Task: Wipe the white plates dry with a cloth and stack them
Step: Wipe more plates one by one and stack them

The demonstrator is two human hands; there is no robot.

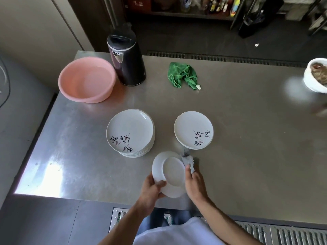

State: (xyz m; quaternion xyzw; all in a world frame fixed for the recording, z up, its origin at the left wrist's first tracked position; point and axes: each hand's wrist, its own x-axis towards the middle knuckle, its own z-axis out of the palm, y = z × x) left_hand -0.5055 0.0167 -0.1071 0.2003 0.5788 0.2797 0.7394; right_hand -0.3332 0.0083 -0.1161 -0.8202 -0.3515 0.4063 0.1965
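Note:
My left hand (pixel 151 189) grips a white plate (pixel 169 172) by its lower left rim, holding it tilted above the steel table's near edge with its underside toward me. My right hand (pixel 194 183) holds a grey-white cloth (pixel 189 160) against the plate's right rim. A tall stack of white plates (pixel 131 133) with painted characters stands to the left on the table. A shorter stack of the same plates (pixel 193 129) sits to the right of it.
On the steel table (pixel 247 138) a pink basin (pixel 86 79) stands at the back left beside a black thermos jug (pixel 126 61). A green cloth (pixel 183 75) lies crumpled behind the plates. A white bowl with food (pixel 316 75) sits at the right edge.

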